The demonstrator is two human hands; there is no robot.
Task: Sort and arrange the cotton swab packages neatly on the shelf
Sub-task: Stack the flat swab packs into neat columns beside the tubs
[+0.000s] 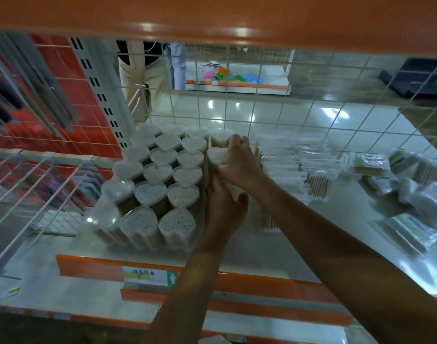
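Several clear heart-shaped tubs of cotton swabs (158,173) stand packed in rows on the white shelf (287,247), left of centre. My right hand (239,162) grips one heart tub (216,155) at the right end of the block, fingers curled over its rim. My left hand (223,212) lies just below, fingers straight against the side of the same column of tubs. To the right, flat bagged swab packs (282,167) sit stacked in rows, and looser bags (411,192) lie in a heap at the far right.
A wire grid (262,105) backs the shelf, and an orange shelf (212,16) hangs overhead. An orange price rail (93,268) with a label edges the front. White wire dividers (26,184) stand at left. A person (143,70) stands behind the grid.
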